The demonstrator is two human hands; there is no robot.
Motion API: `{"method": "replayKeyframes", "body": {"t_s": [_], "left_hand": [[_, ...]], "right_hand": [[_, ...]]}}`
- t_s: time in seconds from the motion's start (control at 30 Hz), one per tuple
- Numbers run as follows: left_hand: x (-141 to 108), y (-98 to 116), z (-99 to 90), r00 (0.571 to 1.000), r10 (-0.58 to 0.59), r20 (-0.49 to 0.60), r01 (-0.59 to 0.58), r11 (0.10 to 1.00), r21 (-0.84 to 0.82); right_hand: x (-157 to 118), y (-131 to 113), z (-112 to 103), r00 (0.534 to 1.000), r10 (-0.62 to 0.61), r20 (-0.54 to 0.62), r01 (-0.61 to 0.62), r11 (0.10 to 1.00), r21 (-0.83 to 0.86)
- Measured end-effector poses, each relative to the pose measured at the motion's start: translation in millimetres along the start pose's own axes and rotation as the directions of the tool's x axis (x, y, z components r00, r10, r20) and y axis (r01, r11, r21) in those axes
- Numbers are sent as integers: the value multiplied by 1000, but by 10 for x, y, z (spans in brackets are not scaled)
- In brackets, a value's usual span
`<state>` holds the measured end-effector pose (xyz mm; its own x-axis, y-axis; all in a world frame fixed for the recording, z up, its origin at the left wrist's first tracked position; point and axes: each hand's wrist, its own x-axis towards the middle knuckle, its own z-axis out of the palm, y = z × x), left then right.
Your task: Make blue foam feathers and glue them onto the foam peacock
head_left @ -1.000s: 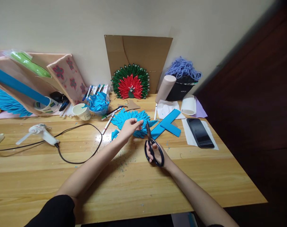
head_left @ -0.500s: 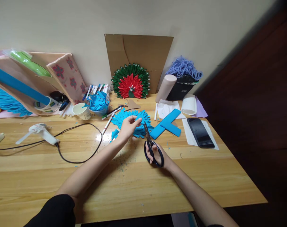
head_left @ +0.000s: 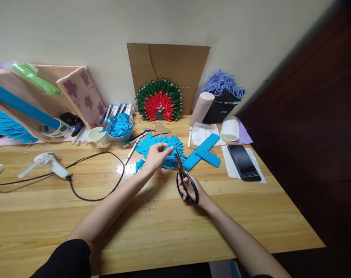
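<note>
A small blue piece is pinched between the thumb and fingers of my left hand (head_left: pixel 157 156), in front of a blue petalled fan shape (head_left: pixel 143 144) on the wooden table. My right hand (head_left: pixel 194 191) has its fingers through the handles of black scissors (head_left: pixel 179 168). The blades point up and away, with their tips at the blue piece beside my left fingertips. Blue folded strips (head_left: pixel 204 151) lie crossed to the right of the scissors. Tiny dark and blue scraps dot the table below my hands.
A glue gun (head_left: pixel 52 164) with a looped black cable lies left. Behind are a paper cup (head_left: pixel 99 137), a tub of blue scraps (head_left: pixel 120 127), a red and green fan ornament (head_left: pixel 159 102) and cardboard (head_left: pixel 169 60). A phone (head_left: pixel 244 163) rests right.
The scissor blades look slightly closer together at the blue piece. Otherwise both hands hold nearly the same pose, and the whole view has shifted slightly.
</note>
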<state>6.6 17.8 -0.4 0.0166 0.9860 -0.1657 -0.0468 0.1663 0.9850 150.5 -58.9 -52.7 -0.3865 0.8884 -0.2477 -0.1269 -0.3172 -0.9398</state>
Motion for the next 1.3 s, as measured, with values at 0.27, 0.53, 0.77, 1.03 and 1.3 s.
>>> {"method": "replayKeyframes", "body": {"t_s": [0.27, 0.53, 0.77, 1.03, 1.3], "left_hand": [[5, -36, -13, 996, 83, 34, -85, 993, 77], [20, -86, -22, 989, 78, 122, -94, 987, 128], [39, -71, -44, 990, 52, 128, -71, 987, 147], [14, 5, -64, 972, -3, 237, -48, 976, 212], [4, 50, -70, 970, -16, 244, -37, 977, 212]], "right_hand": [[-42, -10, -5, 999, -25, 42, 27, 999, -35], [-36, 6, -14, 998, 12, 66, -15, 999, 45], [-4, 47, -24, 999, 44, -2, -44, 998, 35], [-27, 49, -30, 997, 18, 75, -22, 998, 59], [6, 73, -27, 999, 31, 26, -33, 997, 67]]}}
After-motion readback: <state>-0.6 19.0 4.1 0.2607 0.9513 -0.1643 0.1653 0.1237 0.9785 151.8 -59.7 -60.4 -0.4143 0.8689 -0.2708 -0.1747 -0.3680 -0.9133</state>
